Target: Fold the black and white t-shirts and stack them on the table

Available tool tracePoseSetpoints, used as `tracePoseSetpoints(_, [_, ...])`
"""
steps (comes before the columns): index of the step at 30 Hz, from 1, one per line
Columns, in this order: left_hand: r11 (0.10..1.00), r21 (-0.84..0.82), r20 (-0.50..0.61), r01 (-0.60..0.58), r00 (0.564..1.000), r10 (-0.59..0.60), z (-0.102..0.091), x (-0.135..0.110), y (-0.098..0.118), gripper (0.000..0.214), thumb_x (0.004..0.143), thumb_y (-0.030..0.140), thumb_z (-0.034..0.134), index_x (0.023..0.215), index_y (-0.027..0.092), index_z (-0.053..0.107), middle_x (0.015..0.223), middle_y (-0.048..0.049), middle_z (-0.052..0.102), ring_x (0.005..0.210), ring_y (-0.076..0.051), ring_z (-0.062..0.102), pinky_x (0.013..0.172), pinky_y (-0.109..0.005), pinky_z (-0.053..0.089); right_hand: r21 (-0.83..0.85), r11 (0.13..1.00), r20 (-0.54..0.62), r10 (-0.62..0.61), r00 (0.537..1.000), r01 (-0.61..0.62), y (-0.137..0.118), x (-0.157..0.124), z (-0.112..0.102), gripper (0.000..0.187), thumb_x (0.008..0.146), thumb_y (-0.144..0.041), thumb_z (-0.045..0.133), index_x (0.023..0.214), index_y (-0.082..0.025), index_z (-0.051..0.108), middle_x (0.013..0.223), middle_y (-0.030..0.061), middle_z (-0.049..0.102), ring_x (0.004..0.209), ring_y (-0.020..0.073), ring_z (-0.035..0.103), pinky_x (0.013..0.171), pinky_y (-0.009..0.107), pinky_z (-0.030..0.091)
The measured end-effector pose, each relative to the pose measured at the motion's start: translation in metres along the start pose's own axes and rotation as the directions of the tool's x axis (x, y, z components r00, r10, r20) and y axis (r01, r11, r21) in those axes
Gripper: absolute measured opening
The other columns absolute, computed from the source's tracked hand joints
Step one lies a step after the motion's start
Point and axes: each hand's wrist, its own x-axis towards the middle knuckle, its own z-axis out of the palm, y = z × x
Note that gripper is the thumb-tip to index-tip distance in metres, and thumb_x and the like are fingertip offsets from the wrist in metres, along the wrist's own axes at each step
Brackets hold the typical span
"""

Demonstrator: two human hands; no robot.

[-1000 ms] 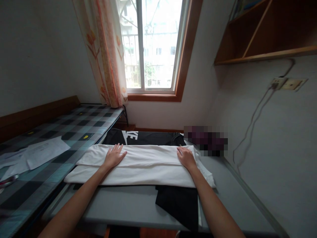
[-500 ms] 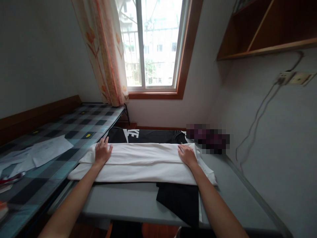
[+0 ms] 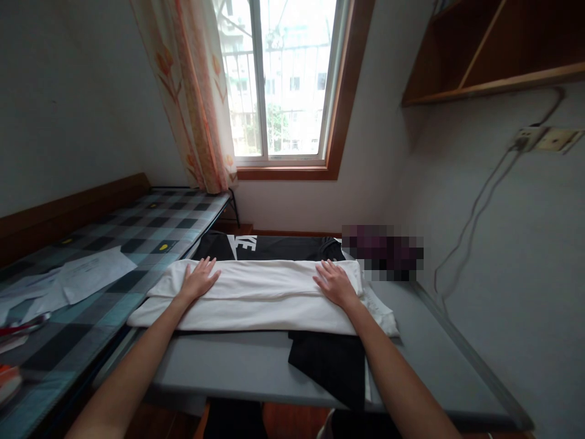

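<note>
A white garment [image 3: 269, 311], folded lengthwise into a long strip, lies across the grey table [image 3: 219, 363]. Toward its left end my left hand [image 3: 200, 280] rests flat on the cloth, fingers spread. My right hand [image 3: 336, 283] lies on the same cloth near the right end, its fingers also apart. Behind the white strip shows black fabric with large white lettering [image 3: 283, 249]. A black piece of cloth [image 3: 331, 366], perhaps a sleeve, sticks out from under the white garment toward me. How the black and white cloths join is hidden.
To the left stands a bed with a checked mattress [image 3: 91, 244], papers [image 3: 95, 277] lying on it. A blurred-out purple item [image 3: 384, 250] sits at the table's far right. A wooden shelf [image 3: 484, 88] and a socket with a cable [image 3: 525, 139] are on the right wall.
Both hands have slid inward along the white garment, the left one to the right and the right one slightly left. Their fingers are now spread wider. The cloth keeps its shape.
</note>
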Motion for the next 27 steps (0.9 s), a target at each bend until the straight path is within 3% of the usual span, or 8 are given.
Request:
tracePoseSetpoints(4, [0.980, 0.043, 0.008, 0.197, 0.980, -0.197, -0.002, 0.009, -0.020, 0.065, 0.095, 0.047, 0.027, 0.147, 0.008, 0.035, 0.155, -0.0164, 0.027, 0.145, -0.029, 0.021, 0.115, -0.059, 0.008, 0.015, 1.000, 0.075, 0.021, 0.997, -0.022, 0.000, 0.000, 0.003, 0.048, 0.096, -0.042, 0.039, 0.134, -0.017, 0.055, 0.142, 0.0127, 0.050, 0.135, 0.0273, 0.041, 0.108, 0.042, 0.035])
tracePoseSetpoints(7, [0.969, 0.032, 0.004, 0.245, 0.969, -0.245, -0.006, 0.015, -0.041, 0.059, 0.095, 0.040, 0.026, 0.146, 0.011, 0.037, 0.155, -0.0144, 0.030, 0.143, -0.033, 0.025, 0.112, -0.062, 0.013, 0.038, 0.999, 0.081, 0.030, 0.996, -0.033, 0.003, 0.001, 0.004, 0.048, 0.096, -0.041, 0.038, 0.134, -0.017, 0.055, 0.142, 0.0117, 0.051, 0.135, 0.0263, 0.041, 0.108, 0.042, 0.035])
tracePoseSetpoints(9, [0.973, 0.005, -0.016, 0.230, 0.973, -0.230, -0.010, 0.017, -0.056, 0.054, 0.095, 0.034, 0.026, 0.143, 0.015, 0.042, 0.152, -0.0133, 0.037, 0.137, -0.032, 0.035, 0.110, -0.060, 0.022, 0.051, 0.998, 0.082, 0.037, 0.996, -0.041, 0.005, 0.001, 0.004, 0.048, 0.096, -0.041, 0.039, 0.134, -0.017, 0.055, 0.142, 0.0112, 0.051, 0.135, 0.0263, 0.041, 0.109, 0.042, 0.035])
tracePoseSetpoints(14, [0.998, -0.006, -0.042, 0.069, 0.997, -0.069, -0.018, 0.023, -0.085, 0.043, 0.090, 0.028, 0.032, 0.123, 0.019, 0.059, 0.132, -0.0120, 0.057, 0.117, -0.026, 0.055, 0.098, -0.038, 0.041, 0.057, 0.997, 0.098, 0.048, 0.994, -0.053, 0.004, 0.001, 0.002, 0.047, 0.095, -0.041, 0.041, 0.134, -0.019, 0.056, 0.143, 0.0100, 0.050, 0.135, 0.0267, 0.041, 0.110, 0.042, 0.033])
tracePoseSetpoints(21, [1.000, 0.018, -0.124, 0.025, 0.992, -0.022, -0.038, 0.024, -0.089, 0.029, 0.077, 0.034, 0.048, 0.095, 0.019, 0.065, 0.101, -0.0110, 0.069, 0.102, -0.030, 0.061, 0.091, -0.039, 0.041, -0.011, 0.995, 0.177, 0.103, 0.979, -0.102, -0.004, 0.003, -0.003, 0.058, 0.096, -0.047, 0.036, 0.144, -0.016, 0.042, 0.151, 0.0140, 0.038, 0.140, 0.0285, 0.032, 0.111, 0.042, 0.029])
tracePoseSetpoints(25, [0.990, -0.055, 0.013, 0.129, 0.992, -0.128, -0.057, 0.024, -0.092, 0.037, 0.070, 0.043, 0.055, 0.098, 0.022, 0.067, 0.094, -0.0082, 0.071, 0.097, -0.031, 0.062, 0.090, -0.042, 0.039, -0.034, 0.995, 0.181, 0.099, 0.978, -0.094, -0.003, 0.001, -0.005, 0.056, 0.097, -0.046, 0.033, 0.143, -0.015, 0.044, 0.150, 0.0153, 0.039, 0.141, 0.0267, 0.031, 0.111, 0.041, 0.028])
tracePoseSetpoints(27, [0.988, -0.041, 0.092, 0.150, 0.985, -0.146, -0.064, 0.025, -0.097, 0.033, 0.067, 0.044, 0.058, 0.090, 0.023, 0.070, 0.094, -0.0086, 0.071, 0.100, -0.034, 0.061, 0.089, -0.044, 0.039, -0.057, 0.994, 0.166, 0.102, 0.981, -0.093, 0.001, -0.003, -0.008, 0.053, 0.098, -0.046, 0.032, 0.139, -0.017, 0.048, 0.149, 0.0138, 0.042, 0.140, 0.0272, 0.031, 0.111, 0.043, 0.027])
